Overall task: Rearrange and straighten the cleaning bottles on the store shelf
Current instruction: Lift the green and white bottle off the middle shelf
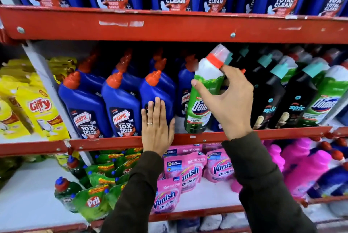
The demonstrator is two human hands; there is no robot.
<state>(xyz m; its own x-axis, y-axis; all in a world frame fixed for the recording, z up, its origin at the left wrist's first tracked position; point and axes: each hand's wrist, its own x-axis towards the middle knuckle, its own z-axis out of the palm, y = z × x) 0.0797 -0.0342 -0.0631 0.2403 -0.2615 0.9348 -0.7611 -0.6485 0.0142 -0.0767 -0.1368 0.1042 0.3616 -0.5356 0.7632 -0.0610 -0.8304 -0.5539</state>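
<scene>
Left hand (157, 126): fingers flat and extended, grasping nothing, palm pressed against the third blue Harpic bottle (160, 91) at the red shelf edge (188, 137); right hand (228, 100): thumb and fingers curled round the green Domex bottle (202, 93), base resting on the middle shelf, neck tilted right; beside it, black Spic bottles (271, 100) stood upright; further blue Harpic bottles (90, 100) ranged left, more rows behind
</scene>
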